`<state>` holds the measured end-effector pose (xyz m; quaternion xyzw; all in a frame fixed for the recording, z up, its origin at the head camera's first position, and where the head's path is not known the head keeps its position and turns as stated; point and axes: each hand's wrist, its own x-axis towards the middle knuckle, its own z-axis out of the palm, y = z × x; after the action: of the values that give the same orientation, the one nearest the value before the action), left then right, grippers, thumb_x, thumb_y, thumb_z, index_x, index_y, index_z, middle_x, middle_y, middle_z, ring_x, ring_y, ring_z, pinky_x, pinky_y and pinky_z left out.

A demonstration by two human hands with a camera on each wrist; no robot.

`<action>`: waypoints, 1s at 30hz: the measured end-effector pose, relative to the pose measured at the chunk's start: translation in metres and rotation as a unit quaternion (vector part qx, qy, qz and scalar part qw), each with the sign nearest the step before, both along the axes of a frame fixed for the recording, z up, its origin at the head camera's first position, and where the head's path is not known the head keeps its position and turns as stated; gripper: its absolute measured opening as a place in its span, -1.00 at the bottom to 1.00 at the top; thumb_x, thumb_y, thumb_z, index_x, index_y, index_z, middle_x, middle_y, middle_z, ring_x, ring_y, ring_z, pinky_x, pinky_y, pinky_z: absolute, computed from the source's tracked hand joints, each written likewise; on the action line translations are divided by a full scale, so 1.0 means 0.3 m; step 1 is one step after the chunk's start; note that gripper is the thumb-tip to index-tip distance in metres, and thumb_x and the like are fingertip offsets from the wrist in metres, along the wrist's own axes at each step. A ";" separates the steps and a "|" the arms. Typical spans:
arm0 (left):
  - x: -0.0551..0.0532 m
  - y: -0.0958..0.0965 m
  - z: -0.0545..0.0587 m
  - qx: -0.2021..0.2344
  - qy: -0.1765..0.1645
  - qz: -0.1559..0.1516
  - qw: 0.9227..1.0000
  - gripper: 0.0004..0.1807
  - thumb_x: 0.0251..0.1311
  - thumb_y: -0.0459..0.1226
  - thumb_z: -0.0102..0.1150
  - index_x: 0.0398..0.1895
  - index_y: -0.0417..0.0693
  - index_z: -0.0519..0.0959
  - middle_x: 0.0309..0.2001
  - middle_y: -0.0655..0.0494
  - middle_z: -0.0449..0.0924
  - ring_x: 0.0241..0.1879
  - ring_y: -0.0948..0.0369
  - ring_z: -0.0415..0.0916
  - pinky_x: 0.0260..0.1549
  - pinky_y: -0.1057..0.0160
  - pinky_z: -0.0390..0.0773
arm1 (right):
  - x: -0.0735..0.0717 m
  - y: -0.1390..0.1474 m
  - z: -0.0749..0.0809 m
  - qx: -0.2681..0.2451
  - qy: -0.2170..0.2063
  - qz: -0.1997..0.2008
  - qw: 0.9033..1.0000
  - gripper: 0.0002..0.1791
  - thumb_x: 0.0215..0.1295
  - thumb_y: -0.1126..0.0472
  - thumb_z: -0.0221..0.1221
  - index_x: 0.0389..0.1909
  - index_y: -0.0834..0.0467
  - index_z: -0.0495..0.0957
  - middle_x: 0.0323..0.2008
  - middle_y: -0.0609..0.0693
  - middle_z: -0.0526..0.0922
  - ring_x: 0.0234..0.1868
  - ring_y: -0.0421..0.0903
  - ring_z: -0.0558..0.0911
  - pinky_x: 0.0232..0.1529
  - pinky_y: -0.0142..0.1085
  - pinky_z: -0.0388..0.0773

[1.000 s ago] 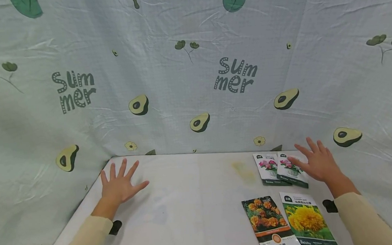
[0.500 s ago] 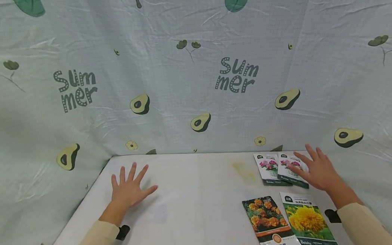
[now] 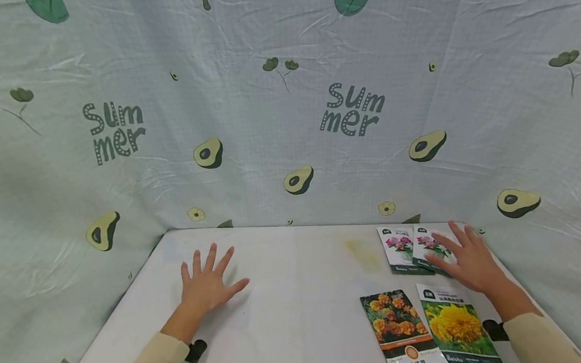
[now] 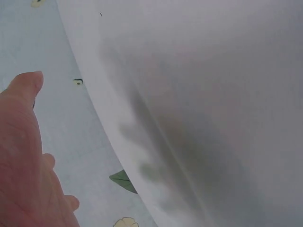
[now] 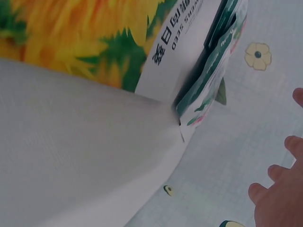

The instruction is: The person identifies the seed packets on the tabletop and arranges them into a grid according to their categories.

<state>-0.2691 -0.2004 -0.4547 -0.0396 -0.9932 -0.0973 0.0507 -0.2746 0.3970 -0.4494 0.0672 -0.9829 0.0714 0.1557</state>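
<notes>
My left hand (image 3: 203,288) is spread wide above the left part of the white table, with nothing in it; its shadow falls on the surface. My right hand (image 3: 471,259), fingers apart, hovers over the right side and overlaps a seed packet with pink flowers (image 3: 426,243) in the head view. Beside that lies a second pink-flower packet (image 3: 397,252), partly under the first. Nearer to me are a seed packet with orange marigolds (image 3: 395,322) and one with a yellow flower (image 3: 456,324), their edges meeting. In the right wrist view the yellow-flower packet (image 5: 85,42) fills the upper left.
The white table (image 3: 298,314) reaches back to a pale curtain (image 3: 247,123) printed with avocados, leaves and lettering, which also hangs along the left and right sides. A dark wrist strap piece (image 3: 196,351) shows at the left sleeve.
My left hand has moved right and a little toward me. The right hand has dropped lower, over the right pink-flower packet. The packets have stayed in place.
</notes>
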 end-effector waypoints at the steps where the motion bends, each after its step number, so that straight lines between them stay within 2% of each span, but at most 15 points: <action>1: 0.003 0.009 -0.001 0.004 0.003 -0.003 1.000 0.05 0.19 0.48 0.02 0.65 0.22 0.09 0.66 -0.21 -0.13 0.58 -0.42 -0.27 0.38 -0.54 -0.29 | 0.005 -0.005 -0.001 -0.003 -0.002 0.003 1.000 -0.10 0.35 -0.43 0.09 0.46 0.16 0.35 0.58 0.40 0.00 0.53 0.55 -0.05 0.35 0.52 -0.05; 8: 0.025 0.080 -0.017 0.027 0.041 -0.025 0.998 0.05 0.15 0.49 0.04 0.63 0.25 0.13 0.65 -0.18 -0.05 0.59 -0.39 -0.20 0.38 -0.52 -0.21 | 0.034 -0.034 -0.018 -0.007 0.010 0.022 1.000 -0.14 0.35 -0.40 0.12 0.43 0.14 0.39 0.58 0.38 0.03 0.52 0.55 0.01 0.36 0.50 -0.02; 15: 0.044 0.146 -0.038 0.032 0.056 -0.037 0.997 0.05 0.13 0.51 0.04 0.62 0.28 0.17 0.65 -0.13 -0.03 0.59 -0.35 -0.13 0.39 -0.49 -0.15 | 0.065 -0.057 -0.023 -0.020 0.015 0.030 0.999 -0.15 0.34 -0.36 0.16 0.45 0.11 0.37 0.58 0.37 0.04 0.55 0.53 -0.03 0.37 0.50 -0.04; 20: 0.061 0.198 -0.032 0.036 0.040 -0.042 0.998 0.05 0.12 0.51 0.06 0.63 0.30 0.14 0.66 -0.10 -0.05 0.60 -0.33 -0.13 0.41 -0.48 -0.15 | 0.079 -0.065 -0.032 -0.029 -0.008 0.032 0.999 -0.11 0.36 -0.36 0.15 0.51 0.13 0.31 0.59 0.36 0.01 0.57 0.51 -0.08 0.39 0.49 -0.07; 30: 0.094 0.284 -0.017 0.045 0.005 -0.061 0.997 0.07 0.11 0.52 0.05 0.64 0.33 0.11 0.67 -0.05 -0.07 0.61 -0.30 -0.14 0.43 -0.46 -0.12 | 0.098 -0.089 -0.041 -0.033 -0.026 0.026 0.999 -0.16 0.30 -0.33 0.22 0.42 0.14 0.42 0.56 0.40 0.10 0.53 0.55 -0.02 0.37 0.51 -0.07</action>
<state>-0.2409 -0.1151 -0.4598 -0.0982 -0.9833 -0.1443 0.0513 -0.2454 0.3704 -0.4616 0.0853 -0.9816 0.1100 0.1305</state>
